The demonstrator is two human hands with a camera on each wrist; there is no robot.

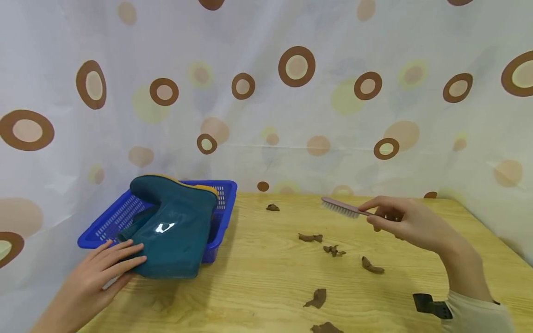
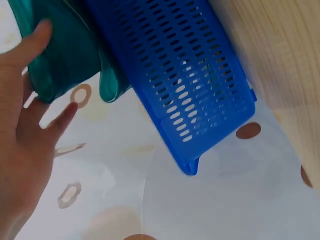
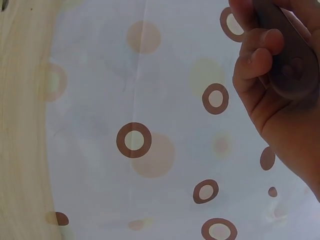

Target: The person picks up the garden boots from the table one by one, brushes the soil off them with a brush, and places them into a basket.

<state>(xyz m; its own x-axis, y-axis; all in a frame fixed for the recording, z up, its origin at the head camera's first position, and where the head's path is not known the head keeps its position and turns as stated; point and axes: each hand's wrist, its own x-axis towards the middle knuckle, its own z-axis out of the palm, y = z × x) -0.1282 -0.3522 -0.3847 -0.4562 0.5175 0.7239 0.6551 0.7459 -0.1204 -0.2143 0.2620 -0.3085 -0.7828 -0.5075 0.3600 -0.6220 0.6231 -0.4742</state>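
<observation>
A teal rubber boot (image 1: 175, 231) with a yellow sole lies over a blue plastic basket (image 1: 226, 222), its shaft hanging past the near rim. My left hand (image 1: 104, 273) grips the shaft's end, fingers spread on top and thumb underneath. In the left wrist view the boot (image 2: 65, 55) lies between thumb and fingers of the left hand (image 2: 25, 120). Another teal piece, apparently a second boot (image 1: 135, 224), shows behind it. My right hand (image 1: 410, 224) holds a brush (image 1: 341, 207) by its handle above the table, bristles down. In the right wrist view fingers curl round the dark handle (image 3: 290, 60).
Several brown scraps lie across the wooden table (image 1: 258, 291), among them a curled scrap (image 1: 372, 266), a flat scrap (image 1: 317, 298) and a small scrap (image 1: 272, 207) at the back. A spotted sheet (image 1: 266, 101) hangs behind the table and along its sides.
</observation>
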